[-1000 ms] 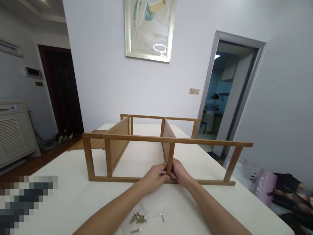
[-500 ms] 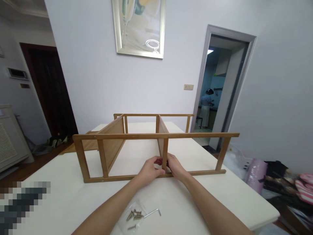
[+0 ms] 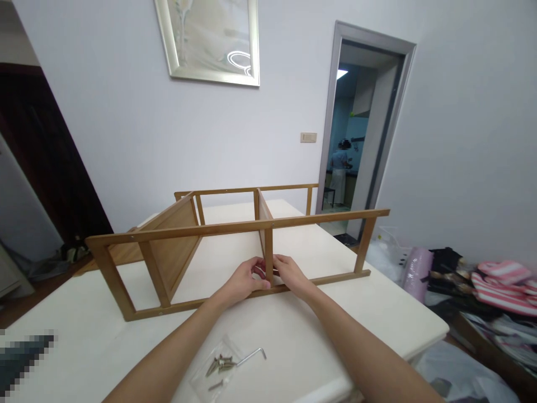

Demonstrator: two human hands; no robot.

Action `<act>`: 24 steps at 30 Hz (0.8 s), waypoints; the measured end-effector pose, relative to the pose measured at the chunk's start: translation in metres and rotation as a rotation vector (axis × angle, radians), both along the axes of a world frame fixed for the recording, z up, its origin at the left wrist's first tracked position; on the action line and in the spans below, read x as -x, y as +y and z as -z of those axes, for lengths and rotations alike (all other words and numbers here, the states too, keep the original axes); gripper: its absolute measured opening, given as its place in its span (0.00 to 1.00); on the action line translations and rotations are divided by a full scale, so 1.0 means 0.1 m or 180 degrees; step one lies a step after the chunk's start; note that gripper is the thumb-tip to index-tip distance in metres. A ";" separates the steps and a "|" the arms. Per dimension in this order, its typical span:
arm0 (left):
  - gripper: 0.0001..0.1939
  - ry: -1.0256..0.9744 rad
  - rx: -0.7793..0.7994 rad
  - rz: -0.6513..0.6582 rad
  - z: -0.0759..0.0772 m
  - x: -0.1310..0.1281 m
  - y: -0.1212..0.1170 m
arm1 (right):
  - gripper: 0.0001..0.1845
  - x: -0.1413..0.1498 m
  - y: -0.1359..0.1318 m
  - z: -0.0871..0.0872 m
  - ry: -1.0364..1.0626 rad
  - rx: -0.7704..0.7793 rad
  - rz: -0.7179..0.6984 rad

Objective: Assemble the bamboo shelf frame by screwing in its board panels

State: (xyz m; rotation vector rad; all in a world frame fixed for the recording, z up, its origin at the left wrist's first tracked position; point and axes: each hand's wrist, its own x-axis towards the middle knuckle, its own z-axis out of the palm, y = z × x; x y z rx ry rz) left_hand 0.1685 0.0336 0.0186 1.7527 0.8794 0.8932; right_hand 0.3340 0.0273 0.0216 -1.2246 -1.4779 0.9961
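Note:
A wooden shelf frame [image 3: 210, 228] lies on its side on the white table. Two boards join its near and far side frames: a left board [image 3: 178, 254] and a middle board [image 3: 263, 211]. At the lower end of the near middle crosspiece [image 3: 269, 249], my left hand [image 3: 244, 281] closes from the left, its thumb by the bottom rail. From the other side, my right hand [image 3: 290, 274] grips the same place, its fingertips partly hidden behind the crosspiece. Nearer me, several screws [image 3: 221, 365] and a hex key [image 3: 252, 356] lie on a clear plastic bag [image 3: 200, 374].
The white table [image 3: 335, 324] ends at a rounded corner on the right. Beyond it are a pink wrapped roll [image 3: 416, 274] and piled striped cloth [image 3: 503, 285]. A person [image 3: 339, 168] stands past the doorway. A dark blurred object [image 3: 20, 358] is at the lower left.
My view has turned a little to the right, so the scene sits further left and tilts. Both hands stay at the middle crosspiece, with little change in their grip.

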 end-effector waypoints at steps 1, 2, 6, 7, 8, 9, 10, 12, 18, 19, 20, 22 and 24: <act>0.22 0.0019 0.0033 -0.0004 0.00 0.00 -0.01 | 0.17 -0.03 -0.01 -0.01 -0.0137 -0.0052 0.0147; 0.22 0.0041 0.0072 -0.0009 0.01 0.01 -0.01 | 0.15 -0.06 -0.03 -0.03 -0.0276 -0.0107 0.0314; 0.23 0.0095 0.0215 0.0003 0.03 0.02 -0.03 | 0.09 -0.18 -0.24 -0.09 -0.0783 -0.0306 0.0900; 0.23 0.0085 0.0227 0.0010 0.02 0.02 -0.03 | 0.09 -0.19 -0.34 -0.09 -0.0881 -0.0380 0.0971; 0.23 0.0064 0.0226 0.0014 0.02 0.02 -0.03 | 0.09 -0.18 -0.45 -0.08 -0.1003 -0.0527 0.1018; 0.23 0.0036 0.0220 0.0013 0.02 0.02 -0.04 | 0.10 -0.14 -0.58 -0.05 -0.1267 -0.0965 0.1047; 0.23 0.0010 0.0216 0.0010 0.02 0.02 -0.04 | 0.10 -0.08 -0.71 -0.01 -0.1460 -0.1365 0.0941; 0.23 -0.0029 0.0216 -0.0008 0.01 0.01 -0.05 | 0.10 0.09 -0.96 0.08 -0.1639 -0.1794 0.0334; 0.22 -0.0024 0.0249 -0.0006 0.04 0.01 -0.02 | 0.09 0.62 -1.33 0.19 -0.1813 -0.1234 -0.0861; 0.22 -0.0006 0.0260 -0.0003 0.05 0.01 -0.01 | 0.09 0.67 -1.34 0.18 -0.1855 -0.1187 -0.0910; 0.21 0.0002 0.0262 -0.0003 0.06 0.00 0.00 | 0.09 0.71 -1.34 0.17 -0.1910 -0.1171 -0.0940; 0.22 -0.0010 0.0242 -0.0005 0.07 0.00 0.01 | 0.09 0.76 -1.33 0.18 -0.2050 -0.1199 -0.0973; 0.22 -0.0035 0.0213 0.0003 0.06 0.00 0.01 | 0.09 0.79 -1.33 0.25 -0.2160 -0.1260 -0.0965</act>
